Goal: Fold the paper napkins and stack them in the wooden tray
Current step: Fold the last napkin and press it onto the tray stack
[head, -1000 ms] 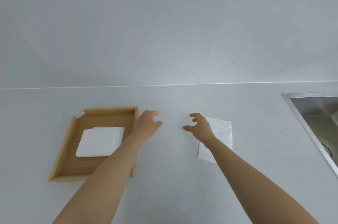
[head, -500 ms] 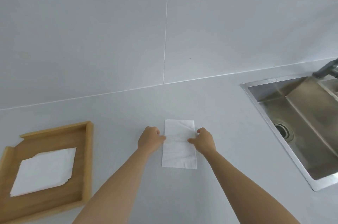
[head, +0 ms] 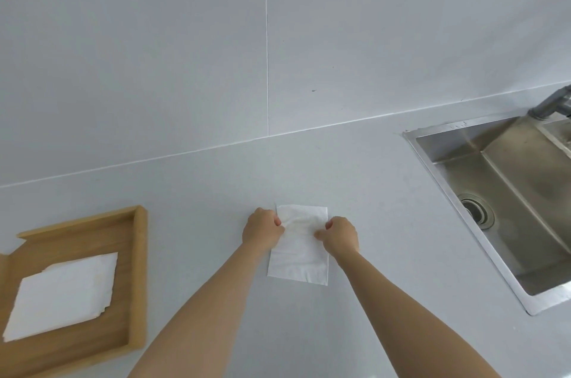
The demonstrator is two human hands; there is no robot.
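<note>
A white paper napkin [head: 299,257], folded to a tall rectangle, lies on the pale countertop in front of me. My left hand [head: 262,228] pinches its left edge near the top. My right hand [head: 340,235] pinches its right edge, with the fingers pressing into the paper, which wrinkles between the two hands. To the left sits the wooden tray [head: 138,278], and a folded white napkin [head: 61,294] lies flat inside it.
A steel sink [head: 506,201] is sunk into the counter at the right, with a drain in its floor and a grey tap [head: 553,104] at its far corner. A pale tiled wall rises behind the counter.
My view has swung to the right, bringing the sink in. Both hands went from hovering open above the counter to gripping the napkin's two side edges.
</note>
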